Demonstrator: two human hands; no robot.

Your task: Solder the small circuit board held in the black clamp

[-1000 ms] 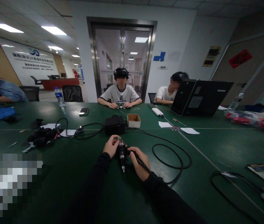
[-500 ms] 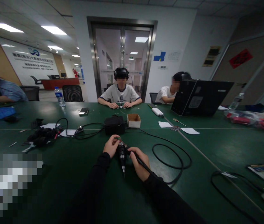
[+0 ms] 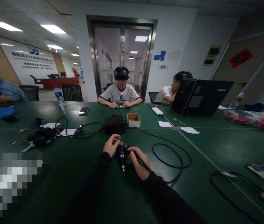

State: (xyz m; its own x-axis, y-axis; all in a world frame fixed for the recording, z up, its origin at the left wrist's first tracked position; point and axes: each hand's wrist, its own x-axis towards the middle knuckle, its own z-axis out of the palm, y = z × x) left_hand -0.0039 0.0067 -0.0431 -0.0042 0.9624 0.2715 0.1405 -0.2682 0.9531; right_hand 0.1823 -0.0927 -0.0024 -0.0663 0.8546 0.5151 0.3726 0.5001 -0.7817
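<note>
A black electric screwdriver lies on the table in front of me, its silver bit pointing toward me. My left hand is at the far end, thumb and fingers pinched by a small reddish part there. Fingertips hide most of that part. To the right, my right hand is closed around a black cable, whose front end is close against the screwdriver's side. I cannot tell whether it is joined to it. Behind the wrist the cable continues into loops on the right.
Beyond my hands sit a black power box and a small open cardboard box. A heap of black parts lies left. Across the green table a co-worker handles a small object. A black computer case stands back right.
My hands and the screwdriver hold almost the same position. Only a slight shift of the view shows.
</note>
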